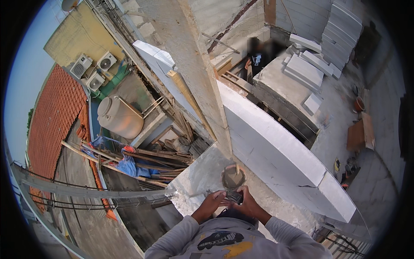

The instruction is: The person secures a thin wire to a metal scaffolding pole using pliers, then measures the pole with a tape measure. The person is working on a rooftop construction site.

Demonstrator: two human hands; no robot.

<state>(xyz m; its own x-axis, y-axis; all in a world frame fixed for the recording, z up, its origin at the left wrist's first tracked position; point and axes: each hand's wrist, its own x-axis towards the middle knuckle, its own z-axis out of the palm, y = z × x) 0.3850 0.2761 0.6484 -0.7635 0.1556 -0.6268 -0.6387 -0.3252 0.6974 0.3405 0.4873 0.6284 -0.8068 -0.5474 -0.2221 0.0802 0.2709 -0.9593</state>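
Observation:
In front of my body, both hands are closed around a small dark, blocky object point(234, 197); its exact kind I cannot make out. My left hand point(213, 204) grips it from the left, fingers curled toward it. From the other side, my right hand point(249, 203) holds it with its thumb and fingers. Just beyond the hands, a round container of grey-brown mix point(233, 177) stands on the concrete ledge, with a pale stick-like handle rising from it. A low wall of white blocks point(276, 151) runs along the right of the ledge.
A concrete column point(207, 77) rises ahead. Left of the ledge is a drop to lower roofs, with wooden poles point(159, 162) and a water tank point(118, 116). Past the block wall lie stacked white blocks point(304, 71) and an opening where another person point(255, 60) stands.

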